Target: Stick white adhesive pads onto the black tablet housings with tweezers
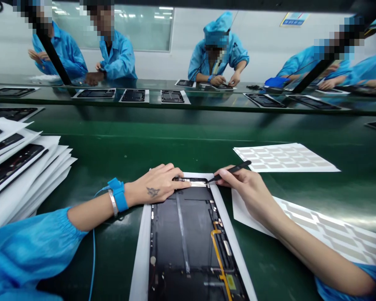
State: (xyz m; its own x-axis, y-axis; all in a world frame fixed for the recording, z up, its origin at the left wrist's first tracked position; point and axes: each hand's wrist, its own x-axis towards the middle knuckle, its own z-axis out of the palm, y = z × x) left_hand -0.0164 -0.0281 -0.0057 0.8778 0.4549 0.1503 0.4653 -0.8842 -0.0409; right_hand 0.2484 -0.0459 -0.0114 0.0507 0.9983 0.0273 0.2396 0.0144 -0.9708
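An opened tablet body (pixel 167 238) lies on a white sheet in front of me, its black inside and an orange flex cable (pixel 217 251) showing. My left hand (pixel 158 184) rests on its far left corner, fingers stretched out. The index fingertip touches the left end of a pale strip (pixel 198 184) near the tablet's top edge. In my right hand (pixel 249 188) I grip slim black tweezers (pixel 238 167), with their tip at the strip's right end. I cannot tell whether the tip pinches the strip.
Tablet bodies between white sheets (pixel 54 167) are stacked at left. At right lie two sheets of grey stickers (pixel 282 156), one partly under my right forearm. A blue wrist strap's cord (pixel 93 259) hangs at left. Across the green bench, several co-workers in blue handle parts behind tablets (pixel 172 96).
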